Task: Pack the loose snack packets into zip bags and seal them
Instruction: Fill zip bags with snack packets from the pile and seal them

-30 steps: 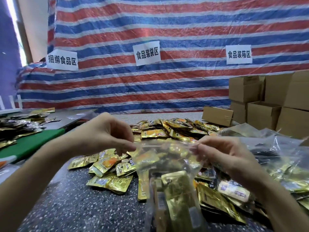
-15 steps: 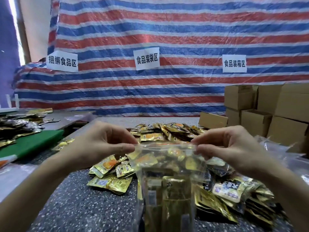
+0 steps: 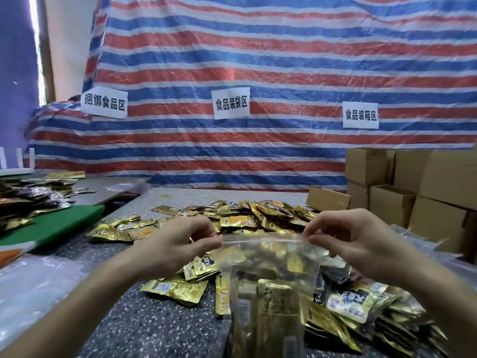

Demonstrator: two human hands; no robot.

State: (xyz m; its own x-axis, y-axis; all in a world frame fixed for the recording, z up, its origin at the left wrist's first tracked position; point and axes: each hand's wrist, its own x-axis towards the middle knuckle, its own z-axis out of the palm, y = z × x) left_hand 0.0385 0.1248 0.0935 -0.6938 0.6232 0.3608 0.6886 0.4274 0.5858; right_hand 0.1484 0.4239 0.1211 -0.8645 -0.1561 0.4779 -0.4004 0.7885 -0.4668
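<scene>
Head view: both hands are raised over the table (image 3: 144, 332) with a clear bag (image 3: 271, 257) stretched between them. The left hand (image 3: 178, 248) has its fingers curled and pinches the bag's top corner on its side between thumb and forefinger. The right hand (image 3: 353, 244) pinches the opposite top corner the same way, its other fingers curled above the edge. The bag's top edge runs taut and nearly level from one pinch to the other, and the bag hangs upright below, between the two wrists. Gold packets (image 3: 277, 303) stand on end inside its lower part. Whether the zip strip is pressed closed cannot be told.

A pile (image 3: 247, 219) of loose gold packets lies on the table just beyond the fingers of both hands. It spreads down under the right wrist and forearm, where some packets show dark and white labels. A few more lie flat beneath the left wrist. Left of the left hand, well apart, lies a green board (image 3: 51, 226), with dark and gold packets heaped past it. A clear plastic sheet (image 3: 33, 280) lies beside the left forearm. Beyond the right hand stand stacked brown boxes (image 3: 413, 192). Far behind both hands hangs a red, white and blue striped tarp (image 3: 258, 60) bearing three white signs (image 3: 231, 104) with black characters.
</scene>
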